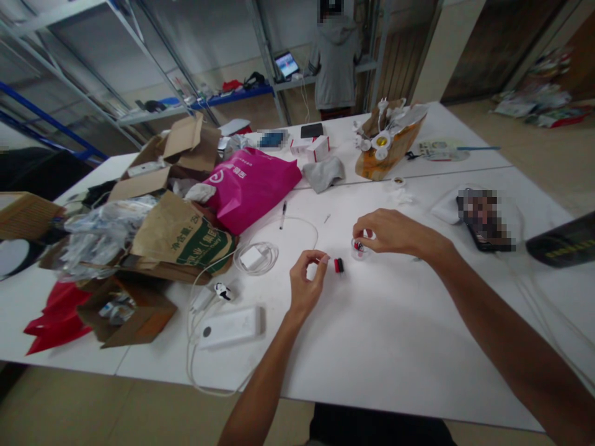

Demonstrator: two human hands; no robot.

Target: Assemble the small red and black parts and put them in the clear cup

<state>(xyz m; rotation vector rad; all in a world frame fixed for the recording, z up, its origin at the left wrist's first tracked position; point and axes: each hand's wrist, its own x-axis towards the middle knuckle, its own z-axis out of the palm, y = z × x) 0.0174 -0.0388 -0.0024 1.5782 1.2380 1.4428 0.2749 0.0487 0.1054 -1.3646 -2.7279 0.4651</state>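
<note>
My left hand point(307, 282) is just above the white table, thumb and forefinger curled into a pinch. Whatever may be between those fingertips is too small to make out. Right beside them, a small red and black piece point(339, 266) with thin pins lies on the table. My right hand point(385, 232) reaches down with closed fingertips at a small clear round container point(359, 253). Red and dark bits show inside it. Whether the fingertips grip its rim or something in it cannot be told.
Left of my hands lie a coiled white cable point(255, 259), a white power bank point(231, 327) and a pen point(283, 215). Beyond are a pink bag point(253, 183) and cardboard boxes point(134, 334). At right are a phone point(486, 220) and a dark cylinder point(564, 241). A person point(335, 62) stands behind.
</note>
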